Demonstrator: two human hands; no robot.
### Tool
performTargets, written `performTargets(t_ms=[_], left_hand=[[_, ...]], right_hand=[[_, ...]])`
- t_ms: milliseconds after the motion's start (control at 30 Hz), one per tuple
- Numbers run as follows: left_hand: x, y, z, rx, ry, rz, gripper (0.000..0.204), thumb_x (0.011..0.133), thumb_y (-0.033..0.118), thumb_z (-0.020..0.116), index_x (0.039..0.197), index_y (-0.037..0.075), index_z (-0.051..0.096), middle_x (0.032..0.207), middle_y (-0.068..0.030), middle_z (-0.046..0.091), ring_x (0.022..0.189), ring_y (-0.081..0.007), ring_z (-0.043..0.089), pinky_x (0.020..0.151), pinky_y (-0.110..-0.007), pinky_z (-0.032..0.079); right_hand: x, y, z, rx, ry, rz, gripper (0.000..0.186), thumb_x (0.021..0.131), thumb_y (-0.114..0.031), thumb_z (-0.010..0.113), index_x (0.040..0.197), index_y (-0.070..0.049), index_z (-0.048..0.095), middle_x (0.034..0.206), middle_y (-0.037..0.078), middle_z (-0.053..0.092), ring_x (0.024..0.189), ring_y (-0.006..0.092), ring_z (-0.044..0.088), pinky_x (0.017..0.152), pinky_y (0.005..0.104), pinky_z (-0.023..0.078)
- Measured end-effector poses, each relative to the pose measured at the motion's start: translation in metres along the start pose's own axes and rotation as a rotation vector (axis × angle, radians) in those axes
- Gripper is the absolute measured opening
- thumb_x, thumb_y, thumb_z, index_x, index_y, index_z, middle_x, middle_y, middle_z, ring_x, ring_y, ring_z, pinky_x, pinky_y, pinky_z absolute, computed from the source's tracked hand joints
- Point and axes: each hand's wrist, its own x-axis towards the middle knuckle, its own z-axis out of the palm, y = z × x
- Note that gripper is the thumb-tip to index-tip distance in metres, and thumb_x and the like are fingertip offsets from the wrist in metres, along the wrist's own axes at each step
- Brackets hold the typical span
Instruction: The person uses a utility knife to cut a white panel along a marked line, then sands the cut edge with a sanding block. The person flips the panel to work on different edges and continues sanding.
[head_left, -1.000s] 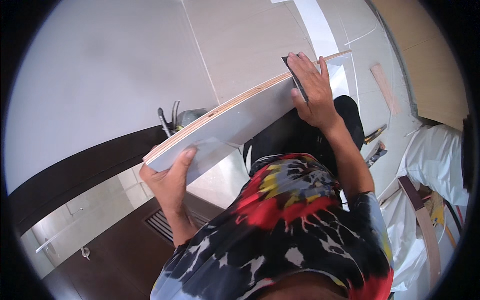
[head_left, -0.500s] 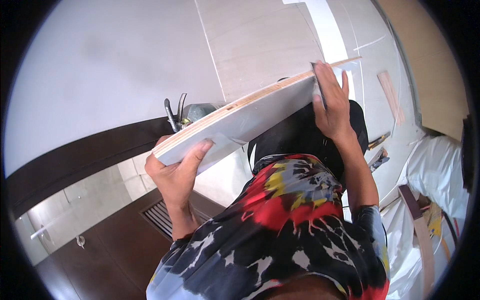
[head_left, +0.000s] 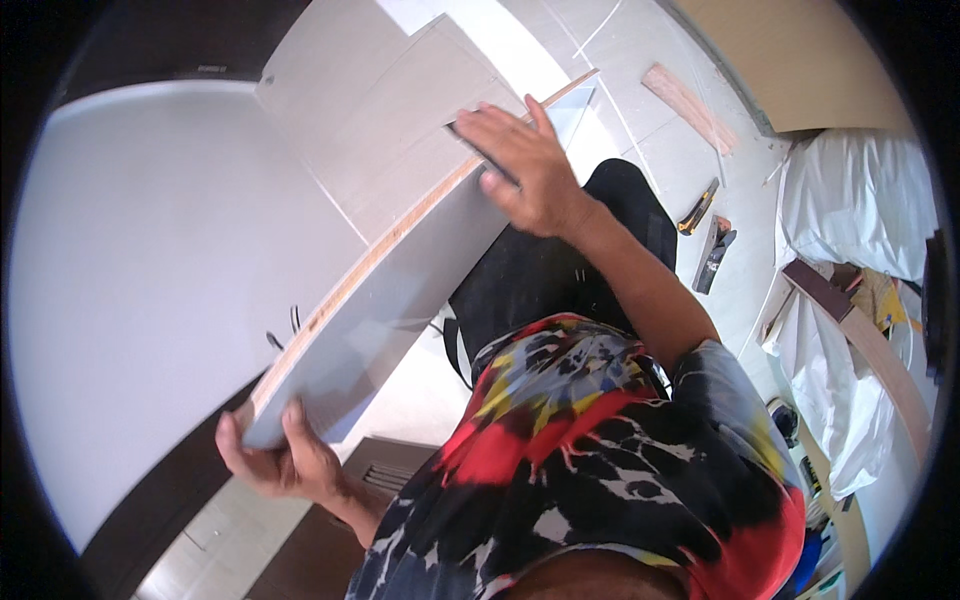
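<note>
A long board (head_left: 400,290) with a light grey face and a bare wood-coloured edge slants across in front of me. Its near end is gripped by my left hand (head_left: 285,462), thumb on the grey face and fingers round the other side. Farther along, my right hand (head_left: 540,178) lies over the upper edge, fingers stretched and pressing a dark, thin sheet of sandpaper (head_left: 487,157) against it. The far tip of the board shows beyond that hand. Part of the sandpaper is hidden under the palm.
On the pale tiled floor to the right lie a pinkish wood strip (head_left: 690,108), a yellow-and-black utility knife (head_left: 698,207) and a dark hand tool (head_left: 714,256). White plastic sheeting (head_left: 850,210) and a long wood piece (head_left: 880,370) are beyond. A tan panel (head_left: 800,60) stands upper right.
My view has turned, and the board now slants more steeply. My right hand with the sandpaper sits farther from the board's far tip. The left hand still grips the near end.
</note>
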Motion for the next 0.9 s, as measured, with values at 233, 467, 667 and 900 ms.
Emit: performTargets(t_ms=[233, 467, 667, 900], left_hand=[[0.03, 0.003, 0.013, 0.092, -0.003, 0.047, 0.047, 0.09, 0.002, 0.071, 0.13, 0.008, 0.048, 0.12, -0.0111, 0.05, 0.102, -0.0229, 0.059, 0.084, -0.035, 0.055], [0.075, 0.006, 0.031, 0.17, -0.014, 0.033, 0.046, 0.089, 0.009, 0.074, 0.127, 0.008, 0.048, 0.12, -0.0091, 0.047, 0.107, -0.0222, 0.054, 0.091, -0.035, 0.054], [0.113, 0.011, 0.046, 0.335, 0.056, -0.236, 0.054, 0.089, 0.027, 0.077, 0.131, 0.014, 0.046, 0.119, -0.012, 0.051, 0.099, -0.027, 0.059, 0.076, -0.039, 0.057], [0.148, 0.004, 0.06, 0.382, 0.017, -0.026, 0.063, 0.084, 0.036, 0.082, 0.13, 0.013, 0.047, 0.116, -0.0117, 0.052, 0.101, -0.0272, 0.057, 0.079, -0.042, 0.056]], right_hand=[[-0.021, 0.158, 0.007, -0.075, -0.003, 0.378, 0.05, 0.098, -0.024, 0.043, 0.147, -0.014, 0.047, 0.15, 0.01, 0.048, 0.145, 0.0298, 0.036, 0.121, 0.056, 0.014], [-0.031, 0.288, 0.027, 0.033, 0.112, 0.688, 0.05, 0.1, -0.028, 0.036, 0.145, -0.011, 0.05, 0.153, 0.012, 0.046, 0.146, 0.0291, 0.035, 0.121, 0.0532, 0.016], [0.013, 0.134, 0.04, 0.227, 0.108, 0.356, 0.05, 0.094, -0.016, 0.052, 0.144, -0.015, 0.051, 0.149, 0.008, 0.05, 0.142, 0.0262, 0.042, 0.118, 0.0564, 0.022], [0.006, 0.319, 0.04, -0.065, 0.083, 0.632, 0.039, 0.098, -0.02, 0.049, 0.135, -0.009, 0.057, 0.137, 0.01, 0.059, 0.127, 0.0316, 0.054, 0.109, 0.058, 0.035]])
